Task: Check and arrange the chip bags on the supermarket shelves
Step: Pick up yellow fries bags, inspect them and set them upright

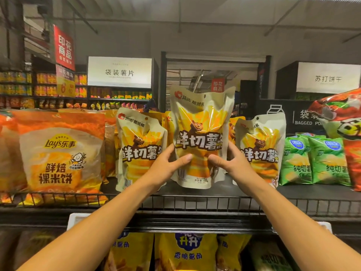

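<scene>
Both hands hold one cream-and-yellow chip bag upright in front of the shelf. The left hand grips its lower left edge, thumb across the front and fingers curled behind; the right hand mirrors it on the lower right edge, thumb on the front and fingers wrapped round the side. So the fingers are neither spread nor pressed flat but pinching the bag between thumb and fingertips.

The bag's long axis runs straight up from the fingers, its top well above them and its bottom edge just below, close to the shelf floor; I cannot tell whether it touches. It sits between two matching bags: the left twin bag just beyond the left fingers, leaning slightly, and the right twin bag just behind the right fingers. The gap lies directly ahead of both hands, equally near to each, so the likely move is a push straight back and down.
</scene>
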`<state>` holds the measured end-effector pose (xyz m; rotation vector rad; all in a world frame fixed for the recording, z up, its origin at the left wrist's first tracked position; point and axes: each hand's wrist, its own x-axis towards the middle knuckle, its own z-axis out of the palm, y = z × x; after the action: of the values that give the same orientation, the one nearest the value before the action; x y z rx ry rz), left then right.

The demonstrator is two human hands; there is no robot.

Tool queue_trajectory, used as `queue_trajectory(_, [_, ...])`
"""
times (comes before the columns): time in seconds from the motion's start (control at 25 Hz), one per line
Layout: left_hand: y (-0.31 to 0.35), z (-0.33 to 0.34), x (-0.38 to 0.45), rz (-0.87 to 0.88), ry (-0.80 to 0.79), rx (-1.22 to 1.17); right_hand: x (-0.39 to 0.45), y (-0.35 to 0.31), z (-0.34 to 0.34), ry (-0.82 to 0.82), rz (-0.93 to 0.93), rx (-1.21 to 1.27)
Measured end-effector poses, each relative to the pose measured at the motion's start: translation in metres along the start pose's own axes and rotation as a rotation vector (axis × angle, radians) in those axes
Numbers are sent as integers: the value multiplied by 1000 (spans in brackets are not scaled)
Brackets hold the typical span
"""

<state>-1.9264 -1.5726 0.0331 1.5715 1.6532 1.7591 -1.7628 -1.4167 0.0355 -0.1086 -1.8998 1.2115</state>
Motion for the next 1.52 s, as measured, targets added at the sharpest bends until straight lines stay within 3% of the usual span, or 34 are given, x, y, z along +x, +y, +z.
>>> queue_trajectory(0.32, [8, 4, -3, 146, 87, 81, 2, 3, 2, -8, -9, 15])
queue_trajectory(0.52, [22, 25, -4, 184, 238, 9, 6, 4, 1, -84, 108, 171])
queue_trajectory(0.72, [43, 57, -7, 105, 384, 271, 8, 4, -16, -149, 222, 350])
queue_trajectory(0.88, [53, 77, -10, 86, 435, 362, 2, -3, -33, -150, 209, 335])
queue_trajectory(1.04, [51, 79, -16, 73, 288, 18, -14, -20, -44, -22, 16, 267])
queue_trajectory(1.2, [32, 81, -30, -9, 209, -325, -48, -31, -52, -45, -56, 207])
queue_trajectory(1.4, [27, 94, -47, -54, 282, -367, -89, -35, -47, 43, -198, 67])
queue_trajectory(1.52, [35, 102, -54, -47, 245, -309, -103, -38, -45, 115, -252, -12])
